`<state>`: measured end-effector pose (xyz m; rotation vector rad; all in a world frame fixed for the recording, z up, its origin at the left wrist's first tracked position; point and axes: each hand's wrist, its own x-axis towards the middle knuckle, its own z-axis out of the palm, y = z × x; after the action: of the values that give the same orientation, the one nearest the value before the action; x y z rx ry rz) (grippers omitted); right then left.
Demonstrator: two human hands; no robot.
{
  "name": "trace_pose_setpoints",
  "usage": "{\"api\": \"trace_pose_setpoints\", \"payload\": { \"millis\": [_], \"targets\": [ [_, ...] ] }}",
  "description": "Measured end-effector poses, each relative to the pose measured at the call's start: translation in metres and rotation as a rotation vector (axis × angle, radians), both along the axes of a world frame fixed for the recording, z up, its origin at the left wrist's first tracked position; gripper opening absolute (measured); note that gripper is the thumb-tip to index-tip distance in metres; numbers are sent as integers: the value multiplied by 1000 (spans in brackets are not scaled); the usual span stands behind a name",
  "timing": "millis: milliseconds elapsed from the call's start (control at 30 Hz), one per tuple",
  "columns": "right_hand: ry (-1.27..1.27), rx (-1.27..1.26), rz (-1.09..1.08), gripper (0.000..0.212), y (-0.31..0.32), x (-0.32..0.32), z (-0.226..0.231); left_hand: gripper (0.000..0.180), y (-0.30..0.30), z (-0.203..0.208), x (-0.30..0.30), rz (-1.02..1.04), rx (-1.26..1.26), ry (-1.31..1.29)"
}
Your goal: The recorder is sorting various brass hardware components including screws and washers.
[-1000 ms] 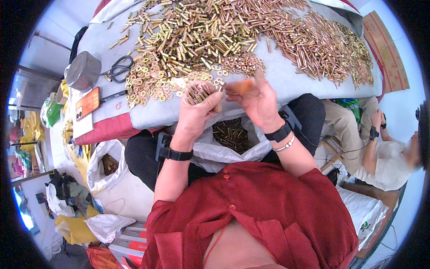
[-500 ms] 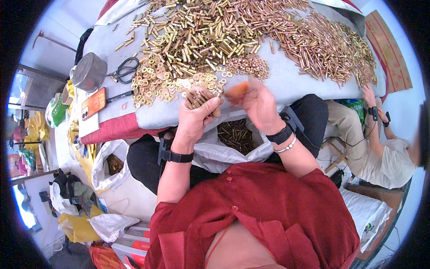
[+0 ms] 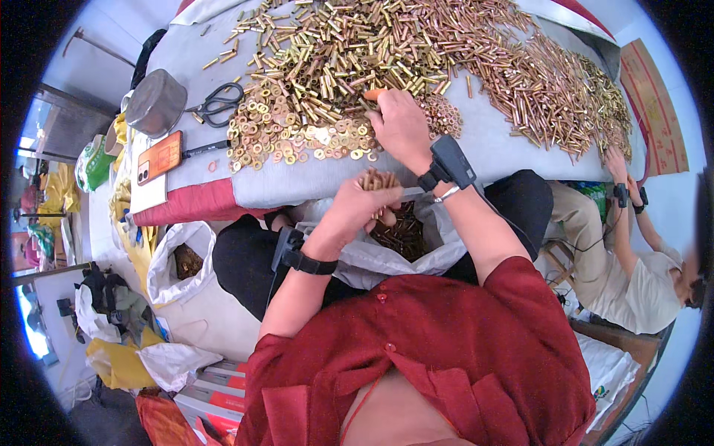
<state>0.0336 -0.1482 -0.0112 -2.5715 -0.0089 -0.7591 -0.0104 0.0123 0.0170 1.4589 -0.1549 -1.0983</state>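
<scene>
My left hand (image 3: 351, 210) hangs over the white sack between my knees, its fingers wrapped round a bunch of short copper-coloured tubes (image 3: 378, 180). Below it, inside the sack (image 3: 439, 249), lie many darker tubes (image 3: 405, 234). On the table, my right hand (image 3: 401, 128) reaches to the near edge of a large pile of brass tubes (image 3: 349, 56). An orange cover (image 3: 375, 94) sits on one fingertip there. Its fingers are bent together at the pile; what they pinch is too small to make out. Flat brass rings (image 3: 275, 134) are spread left of this hand.
At the table's left are scissors (image 3: 218, 104), a metal bowl (image 3: 156, 102) and an orange phone (image 3: 159, 157). Redder tubes (image 3: 535, 89) cover the right side, where a co-worker's hand (image 3: 616, 163) touches the pile. Another open sack (image 3: 175, 264) stands on the floor to the left.
My right hand has moved up and away from my left hand, onto the pile. My left hand, still round its tubes, has come down and right over the sack.
</scene>
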Motion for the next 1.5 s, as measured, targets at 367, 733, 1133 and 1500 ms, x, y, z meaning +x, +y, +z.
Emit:
{"api": "trace_pose_setpoints", "payload": {
  "millis": [367,733,1133,1500],
  "targets": [
    [191,1146,133,24,4,-85,22,21,2,-10,3,296,-169,117],
    [310,1131,190,25,6,-104,22,22,4,0,-1,128,-120,60],
    [-44,-58,-23,15,-21,-44,-6,21,5,-5,4,336,-326,175],
    [-67,145,-76,13,-19,-73,-6,16,0,-6,3,483,-279,126]
  ]
}}
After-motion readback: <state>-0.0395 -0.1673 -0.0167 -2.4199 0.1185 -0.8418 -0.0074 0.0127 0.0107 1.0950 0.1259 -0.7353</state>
